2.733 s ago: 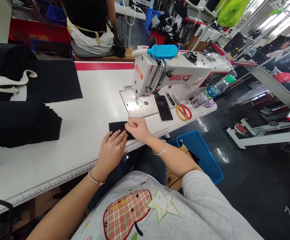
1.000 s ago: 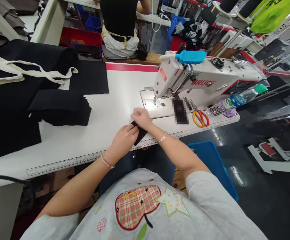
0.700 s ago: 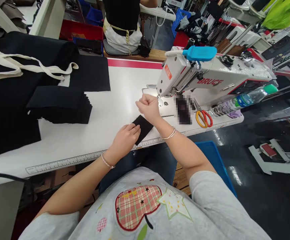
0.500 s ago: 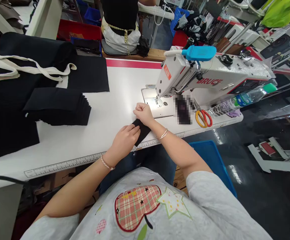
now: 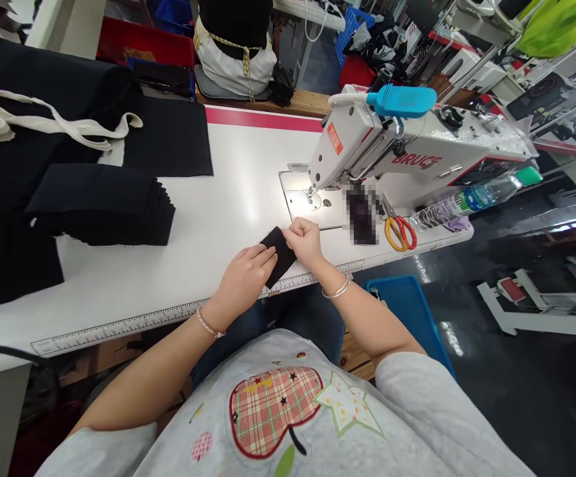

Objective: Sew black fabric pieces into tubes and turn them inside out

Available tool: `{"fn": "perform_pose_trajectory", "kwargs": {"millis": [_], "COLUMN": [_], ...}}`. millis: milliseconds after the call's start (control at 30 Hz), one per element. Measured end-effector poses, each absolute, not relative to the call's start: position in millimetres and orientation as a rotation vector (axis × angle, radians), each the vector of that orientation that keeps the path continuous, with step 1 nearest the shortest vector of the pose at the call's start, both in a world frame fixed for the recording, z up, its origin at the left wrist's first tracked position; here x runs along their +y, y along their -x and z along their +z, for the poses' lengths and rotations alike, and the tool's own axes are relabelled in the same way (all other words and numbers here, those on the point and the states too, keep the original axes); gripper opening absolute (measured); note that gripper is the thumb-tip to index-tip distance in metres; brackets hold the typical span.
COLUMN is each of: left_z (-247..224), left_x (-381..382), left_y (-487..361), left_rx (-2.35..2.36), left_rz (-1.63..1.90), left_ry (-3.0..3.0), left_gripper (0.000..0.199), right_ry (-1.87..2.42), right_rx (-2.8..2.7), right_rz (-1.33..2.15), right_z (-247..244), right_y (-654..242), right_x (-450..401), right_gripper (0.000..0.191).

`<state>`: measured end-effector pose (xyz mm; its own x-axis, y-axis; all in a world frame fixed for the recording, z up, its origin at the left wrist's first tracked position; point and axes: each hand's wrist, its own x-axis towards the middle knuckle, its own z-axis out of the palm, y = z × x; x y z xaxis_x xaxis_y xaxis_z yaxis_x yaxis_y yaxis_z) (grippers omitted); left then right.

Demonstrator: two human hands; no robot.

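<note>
A small black fabric piece (image 5: 280,256) lies on the white sewing table (image 5: 208,252), a little in front of the machine's needle plate. My left hand (image 5: 245,277) rests on its left end, with the fingers on the cloth. My right hand (image 5: 303,240) is curled and pinches its upper right edge. Beyond my hands stands a white BRUCE sewing machine (image 5: 367,149). A stack of cut black fabric pieces (image 5: 103,205) lies on the table to my left.
A ruler strip (image 5: 118,333) runs along the table's near edge. Orange-handled scissors (image 5: 397,233), a blurred phone (image 5: 362,214) and a water bottle (image 5: 476,199) sit by the machine. A blue tray (image 5: 404,311) stands on the floor at right. A seated co-worker (image 5: 235,46) is beyond the table.
My right hand has come down from near the needle area and shifted right onto the fabric's edge. The fabric piece now shows more between my hands. The view has tilted slightly.
</note>
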<state>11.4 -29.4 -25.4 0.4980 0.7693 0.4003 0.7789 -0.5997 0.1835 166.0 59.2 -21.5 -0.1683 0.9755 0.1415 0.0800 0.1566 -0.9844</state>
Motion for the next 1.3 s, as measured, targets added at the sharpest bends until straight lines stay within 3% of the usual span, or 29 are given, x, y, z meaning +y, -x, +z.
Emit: {"fn": "perform_pose_trajectory", "kwargs": {"millis": [300, 567, 700, 900, 1133, 1300], "left_z": [-33, -35, -37, -36, -28, -29], "left_x": [-31, -32, -31, -30, -38, -59], "left_y": [-13, -14, -14, -12, -9, -10], "left_rx": [-1.414, -1.546, -1.821, -1.985, -1.859, -1.646], "left_rz": [-0.817, -1.050, -1.325, -1.412, -1.256, -0.854], "left_ry": [2.679, 2.735, 2.659, 2.557, 2.660, 2.643], "left_gripper": [0.037, 0.040, 0.029, 0.016, 0.016, 0.040], "right_ry": [1.037, 1.095, 1.088, 1.109, 1.140, 1.253], "right_rx": [-1.418, -1.467, -1.377, -1.283, -1.030, -0.890], "right_rz": [1.159, 1.097, 1.229, 1.360, 1.447, 1.547], "right_z": [-1, -16, -9, -22, -16, -15], "right_y": [-170, -157, -150, -141, -162, -188], "right_x": [51, 28, 20, 16, 4, -38], "right_gripper": [0.049, 0.045, 0.048, 0.045, 0.050, 0.041]}}
